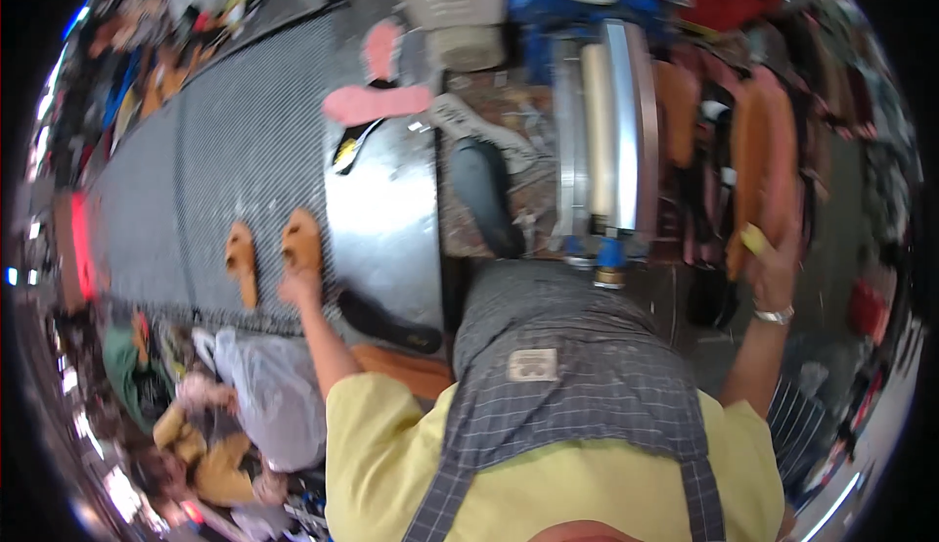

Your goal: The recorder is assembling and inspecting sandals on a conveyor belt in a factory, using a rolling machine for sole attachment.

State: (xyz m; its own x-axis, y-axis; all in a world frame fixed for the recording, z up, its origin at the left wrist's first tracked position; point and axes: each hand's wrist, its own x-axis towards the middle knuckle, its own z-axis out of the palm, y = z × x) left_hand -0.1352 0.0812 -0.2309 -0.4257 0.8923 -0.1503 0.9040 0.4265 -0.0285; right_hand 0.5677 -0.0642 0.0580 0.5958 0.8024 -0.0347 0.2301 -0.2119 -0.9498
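My left hand [296,288] closes on the heel end of a tan sandal [303,237] lying on the grey mesh conveyor belt [235,121]. A second tan sandal [241,258] lies just left of it. At the far right, my right hand [776,270] is closed around the near end of a long tan sole-shaped piece [749,165] in a row of similar pieces; motion blurs the fingers. Something small and yellow [753,239] shows at its fingertips. Beside my left forearm lies a black sole [386,325]. A dark sole [481,190] rests in front of my apron.
Pink insoles [377,105] lie over the edge of a shiny metal plate [386,209]. Metal rollers [621,131] stand in front of me at the right. A person [210,454] in mustard clothing is at the lower left, near a clear plastic bag [274,395].
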